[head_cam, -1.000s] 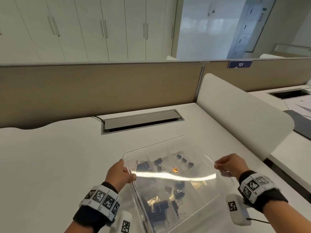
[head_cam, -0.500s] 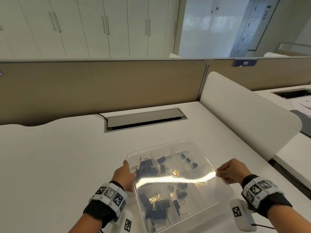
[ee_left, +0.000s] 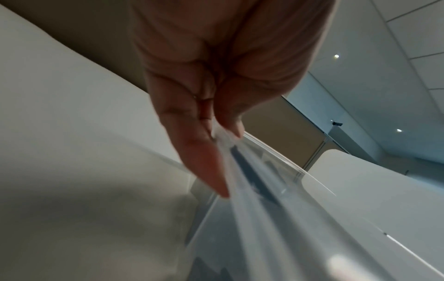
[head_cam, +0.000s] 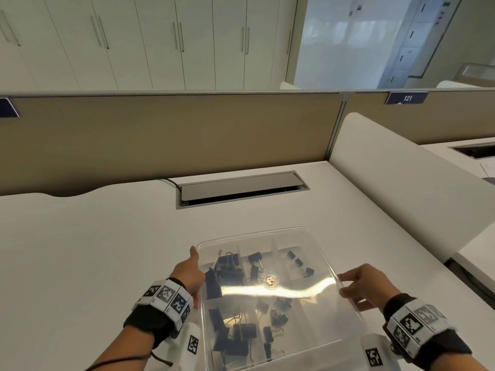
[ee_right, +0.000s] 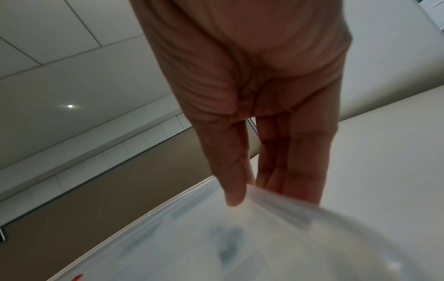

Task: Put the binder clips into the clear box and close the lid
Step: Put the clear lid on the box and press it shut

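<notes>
A clear divided box sits on the white desk, with several black binder clips in its compartments. The clear lid lies nearly flat over the box, a bright glare band across it. My left hand pinches the lid's left edge between thumb and fingers, index finger stretched along the rim. At the lid's right edge, my right hand pinches it, thumb on top and fingers underneath.
The white desk spreads out to the left and behind the box. A grey cable hatch is set in the desk behind it. A beige partition runs along the back and a white divider panel stands to the right.
The lid has come down from a raised tilt to lie almost flat on the box. Both hands lowered with it and kept hold of its edges.
</notes>
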